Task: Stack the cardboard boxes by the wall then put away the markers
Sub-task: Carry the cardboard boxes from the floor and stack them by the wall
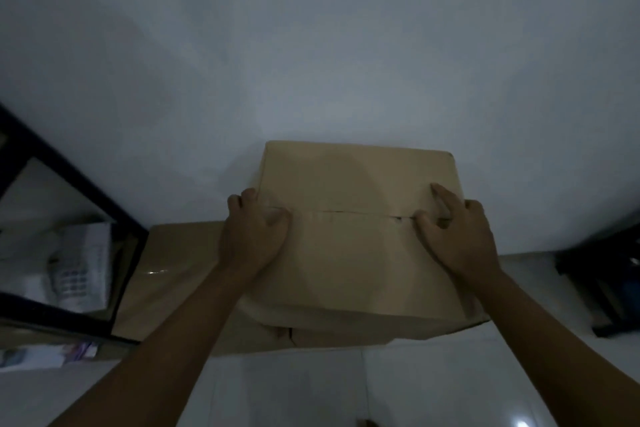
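i see the left hand (254,236) and right hand (457,236) with fingers spread flat on the closed tan cardboard box (353,253), apparently steadying it. it sits on a wider brown cardboard box (173,274) against the pale wall (311,45), likely for stacking.

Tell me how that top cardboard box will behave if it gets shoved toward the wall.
The top cardboard box would probably slide rather than tip: it sits broad and flat on the lower box. Its flaps look untaped at the seam, so the lid may flex under the left hand and right hand.
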